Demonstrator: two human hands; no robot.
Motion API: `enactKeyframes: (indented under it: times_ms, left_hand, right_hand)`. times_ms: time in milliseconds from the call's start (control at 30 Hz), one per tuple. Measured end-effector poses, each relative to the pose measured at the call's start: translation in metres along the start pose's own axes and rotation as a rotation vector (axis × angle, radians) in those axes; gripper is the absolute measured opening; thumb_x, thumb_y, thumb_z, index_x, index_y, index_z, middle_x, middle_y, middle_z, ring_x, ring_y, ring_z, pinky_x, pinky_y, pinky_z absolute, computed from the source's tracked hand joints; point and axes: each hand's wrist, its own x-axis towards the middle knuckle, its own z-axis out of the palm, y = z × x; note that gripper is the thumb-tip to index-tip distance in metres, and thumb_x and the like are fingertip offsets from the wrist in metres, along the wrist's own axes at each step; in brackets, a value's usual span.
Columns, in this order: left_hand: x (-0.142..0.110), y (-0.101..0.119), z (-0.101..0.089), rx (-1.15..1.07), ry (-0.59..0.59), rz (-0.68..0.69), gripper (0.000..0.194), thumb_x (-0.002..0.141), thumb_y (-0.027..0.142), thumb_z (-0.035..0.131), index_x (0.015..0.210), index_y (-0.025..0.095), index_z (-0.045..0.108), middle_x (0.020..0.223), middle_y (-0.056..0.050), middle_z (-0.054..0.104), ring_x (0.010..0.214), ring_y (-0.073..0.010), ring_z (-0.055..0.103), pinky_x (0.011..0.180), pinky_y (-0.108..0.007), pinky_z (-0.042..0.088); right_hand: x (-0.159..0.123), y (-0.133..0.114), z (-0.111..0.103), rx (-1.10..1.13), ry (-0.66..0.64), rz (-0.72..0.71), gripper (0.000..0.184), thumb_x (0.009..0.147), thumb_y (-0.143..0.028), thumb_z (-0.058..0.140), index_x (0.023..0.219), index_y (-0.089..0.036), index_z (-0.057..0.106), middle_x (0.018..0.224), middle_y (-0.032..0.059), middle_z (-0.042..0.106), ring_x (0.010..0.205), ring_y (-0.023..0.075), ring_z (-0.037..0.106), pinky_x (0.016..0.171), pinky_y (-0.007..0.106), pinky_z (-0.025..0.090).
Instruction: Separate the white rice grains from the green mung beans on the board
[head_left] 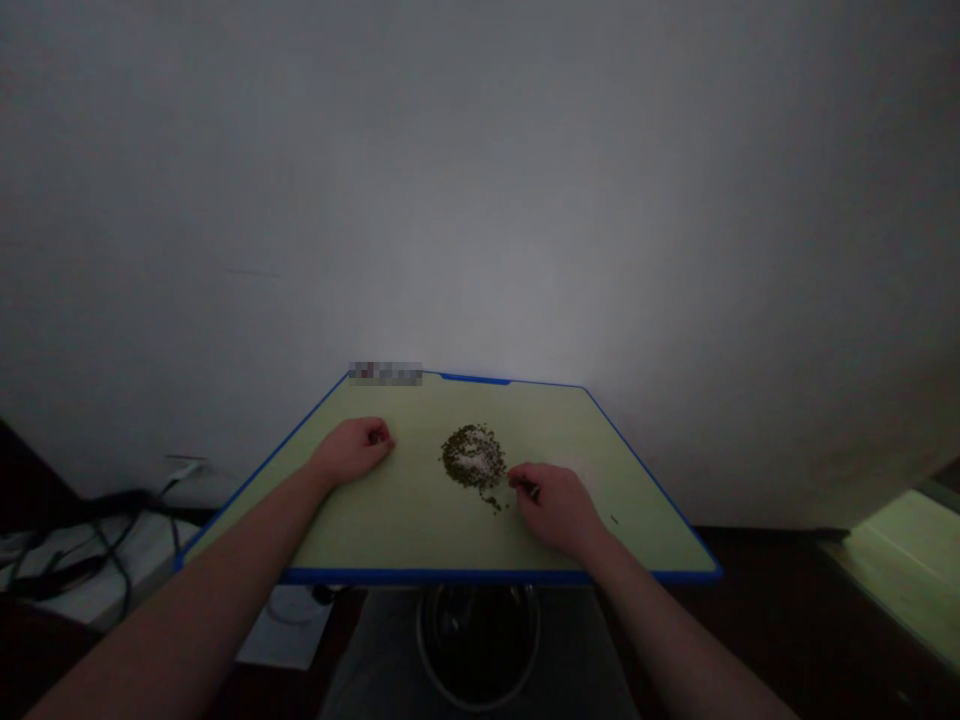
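Note:
On a pale board [420, 530] with a blue rim lies a loose heap of small dark green and whitish grains [474, 456], which look like mung beans mixed with rice. A few green grains trail off its near right side. My right hand [551, 500] is just right of the heap, thumb and fingertips pinched together; whatever they may hold is too small to see. Resting on the board left of the heap, my left hand [356, 449] has its fingers curled in, and the inside of the hand is hidden.
A round bowl [478, 705] with a dark inside sits below the board's near edge. Black cables [112, 545] lie on a white surface at left. A small dark sliver [614, 519] is on the board's right part. Behind the board rises a grey wall [480, 200].

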Motion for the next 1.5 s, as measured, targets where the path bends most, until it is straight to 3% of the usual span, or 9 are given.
enactKeyframes:
  times_ms: [367,600,1100,1500]
  left_hand:
    - [0.001,-0.005,0.004,-0.003,0.005,-0.004,0.023,0.073,0.040,0.047,0.070,0.020,0.058,0.064,-0.001,0.060,0.060,-0.0161,0.055,0.054,-0.026,0.034]
    - [0.001,-0.003,0.003,0.005,0.009,0.005,0.023,0.073,0.040,0.047,0.068,0.020,0.057,0.062,-0.001,0.059,0.060,-0.0161,0.054,0.054,-0.026,0.034]
    - [-0.001,0.000,0.001,0.009,0.005,-0.006,0.021,0.073,0.038,0.047,0.068,0.019,0.056,0.063,-0.001,0.059,0.061,-0.0153,0.053,0.055,-0.025,0.034]
    - [0.000,-0.002,0.002,0.008,0.001,-0.002,0.022,0.073,0.039,0.047,0.069,0.020,0.057,0.064,-0.001,0.059,0.061,-0.0158,0.054,0.054,-0.026,0.033]
  right_hand:
    - [0.003,0.017,-0.006,-0.013,0.027,0.050,0.032,0.074,-0.012,0.048,0.097,-0.021,0.068,0.092,0.0035,0.071,0.082,0.0168,0.064,0.076,0.026,0.046]
    - [0.003,0.015,-0.005,-0.001,0.002,0.012,0.030,0.073,-0.013,0.049,0.093,-0.021,0.069,0.086,0.0024,0.072,0.076,0.0162,0.064,0.070,0.025,0.046]
    - [0.005,0.018,-0.003,-0.009,0.049,0.033,0.031,0.073,-0.011,0.048,0.095,-0.019,0.068,0.090,0.0056,0.071,0.080,0.0183,0.064,0.075,0.028,0.045]
    - [-0.003,0.018,-0.003,0.040,0.038,-0.003,0.030,0.074,-0.013,0.048,0.095,-0.020,0.068,0.089,0.0032,0.071,0.080,0.0168,0.064,0.072,0.026,0.046]
